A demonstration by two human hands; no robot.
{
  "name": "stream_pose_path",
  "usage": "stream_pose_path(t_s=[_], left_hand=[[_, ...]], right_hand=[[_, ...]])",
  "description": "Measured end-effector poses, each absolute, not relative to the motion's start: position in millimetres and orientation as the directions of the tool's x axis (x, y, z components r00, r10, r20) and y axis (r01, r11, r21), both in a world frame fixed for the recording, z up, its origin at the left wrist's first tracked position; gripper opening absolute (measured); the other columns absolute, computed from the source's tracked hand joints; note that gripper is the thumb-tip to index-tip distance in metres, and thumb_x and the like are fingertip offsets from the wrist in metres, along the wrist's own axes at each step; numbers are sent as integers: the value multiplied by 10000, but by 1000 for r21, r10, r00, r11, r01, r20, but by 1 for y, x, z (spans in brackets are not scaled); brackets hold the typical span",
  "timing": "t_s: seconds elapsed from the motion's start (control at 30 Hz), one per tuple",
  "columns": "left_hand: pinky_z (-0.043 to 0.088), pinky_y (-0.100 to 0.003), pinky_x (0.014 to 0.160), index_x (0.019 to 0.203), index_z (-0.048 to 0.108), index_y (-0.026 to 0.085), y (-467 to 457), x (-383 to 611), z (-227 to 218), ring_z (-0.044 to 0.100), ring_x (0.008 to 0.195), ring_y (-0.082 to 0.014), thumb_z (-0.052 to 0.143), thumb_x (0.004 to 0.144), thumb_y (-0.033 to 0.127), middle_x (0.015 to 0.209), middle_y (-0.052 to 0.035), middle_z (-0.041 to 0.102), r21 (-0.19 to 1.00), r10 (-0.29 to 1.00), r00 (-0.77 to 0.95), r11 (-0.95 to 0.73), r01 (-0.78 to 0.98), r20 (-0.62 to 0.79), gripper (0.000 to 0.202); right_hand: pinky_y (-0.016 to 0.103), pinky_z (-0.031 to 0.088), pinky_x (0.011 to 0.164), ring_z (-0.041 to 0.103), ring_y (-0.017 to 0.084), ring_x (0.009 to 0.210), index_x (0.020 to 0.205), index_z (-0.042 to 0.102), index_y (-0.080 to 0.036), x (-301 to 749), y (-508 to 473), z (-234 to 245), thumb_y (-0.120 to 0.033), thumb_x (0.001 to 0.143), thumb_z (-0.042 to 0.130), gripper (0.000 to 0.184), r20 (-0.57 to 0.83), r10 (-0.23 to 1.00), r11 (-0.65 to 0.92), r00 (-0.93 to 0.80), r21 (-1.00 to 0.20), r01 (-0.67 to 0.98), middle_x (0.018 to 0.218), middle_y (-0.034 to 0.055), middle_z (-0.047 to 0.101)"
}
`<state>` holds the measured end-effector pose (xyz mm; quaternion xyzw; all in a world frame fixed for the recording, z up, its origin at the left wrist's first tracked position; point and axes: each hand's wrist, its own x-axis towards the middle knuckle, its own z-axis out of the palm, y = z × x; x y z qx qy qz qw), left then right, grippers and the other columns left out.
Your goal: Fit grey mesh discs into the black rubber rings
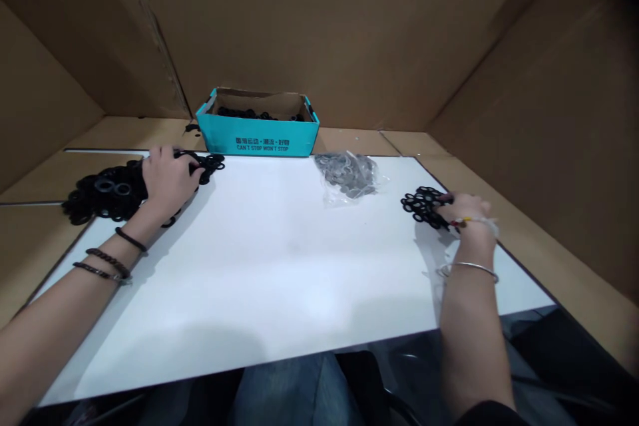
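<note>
Head view: loose black rings form a heap (120,190) over the tabletop's (299,246) far left corner, with a cluster (422,205) near its right edge. The left hand (167,176) curls over the heap, the right hand (464,206) meets the cluster; whether either grips, I cannot tell. Gathering seems underway at 2 spots; lifting would call for closed fingers. Beyond sits 1 teal box (259,134).

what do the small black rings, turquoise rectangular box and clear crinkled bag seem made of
Small black rings: perhaps rubber or plastic, smooth with a dull sheen.
Turquoise rectangular box: likely printed cardboard, fairly matte, brown inside.
Clear crinkled bag: probably thin plastic film, see-through with shiny creases.
</note>
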<state>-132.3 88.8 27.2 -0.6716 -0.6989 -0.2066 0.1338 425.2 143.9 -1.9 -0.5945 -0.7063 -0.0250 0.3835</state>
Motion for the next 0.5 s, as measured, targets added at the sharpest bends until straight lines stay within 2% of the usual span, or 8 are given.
stream_pose_path(t_s=[0.1, 0.2, 0.33, 0.5], left_hand=[[254, -380, 868, 1023, 601, 136, 91, -134, 27, 313, 1108, -316, 301, 886, 521, 1148, -108, 448, 66, 891, -67, 41, 997, 449, 507], [283, -367, 816, 1046, 610, 135, 96, -137, 27, 349, 1073, -312, 336, 887, 474, 1134, -127, 479, -2, 900, -92, 103, 995, 426, 464], [308, -345, 759, 1005, 651, 152, 104, -143, 27, 379, 1028, -299, 376, 874, 432, 1105, -120, 519, -2, 929, -108, 116, 993, 354, 414], [316, -355, 800, 964, 662, 137, 106, -151, 26, 373, 1044, -304, 425, 851, 411, 1102, -116, 516, 59, 933, -134, 121, 991, 335, 379]], right_hand=[[346, 282, 609, 338, 162, 681, 576, 537, -187, 406, 145, 6, -390, 638, 695, 265, 627, 776, 206, 74, -363, 909, 607, -23, 289], [339, 279, 644, 354, 174, 714, 706, 628, -172, 364, 148, 11, -368, 711, 636, 196, 628, 778, 225, 20, -307, 925, 666, 36, 431], [327, 286, 684, 420, 193, 758, 776, 669, -196, 293, 141, 10, -269, 782, 590, 108, 552, 818, 324, -161, -211, 922, 714, 52, 548], [363, 278, 738, 451, 249, 919, 904, 677, -208, 247, 133, 3, -193, 870, 456, 224, 371, 876, 324, -308, 22, 946, 900, 101, 603]])
